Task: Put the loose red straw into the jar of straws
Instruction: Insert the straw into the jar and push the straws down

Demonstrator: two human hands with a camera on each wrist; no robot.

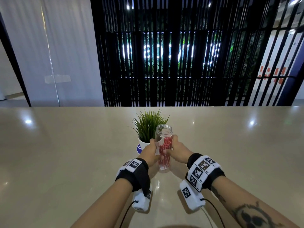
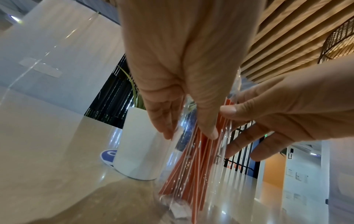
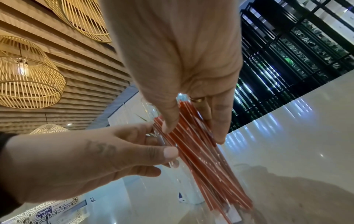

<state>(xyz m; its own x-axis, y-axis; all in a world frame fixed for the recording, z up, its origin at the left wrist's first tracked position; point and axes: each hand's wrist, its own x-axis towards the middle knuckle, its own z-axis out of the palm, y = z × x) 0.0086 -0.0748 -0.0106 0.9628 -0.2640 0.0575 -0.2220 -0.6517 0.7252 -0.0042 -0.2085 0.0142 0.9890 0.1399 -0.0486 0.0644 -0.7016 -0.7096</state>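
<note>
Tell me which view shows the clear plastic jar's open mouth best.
Head view: the clear plastic jar stands on the beige counter, its uncapped rim in full sight above both hands. Left wrist and right wrist views show only the jar's wall and the red straws; fingers hide the mouth.

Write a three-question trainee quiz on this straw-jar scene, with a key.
1. True or false: the clear jar has a lid on its mouth.
2. Which hands grip the jar? A) left hand only B) right hand only C) both
3. Fill in: just behind the jar stands a green plant in a ____ pot.

Key: 1. False, the mouth is open. 2. C, one hand on each side. 3. White. The red straws stand inside the jar; no loose straw shows on the table.
</note>
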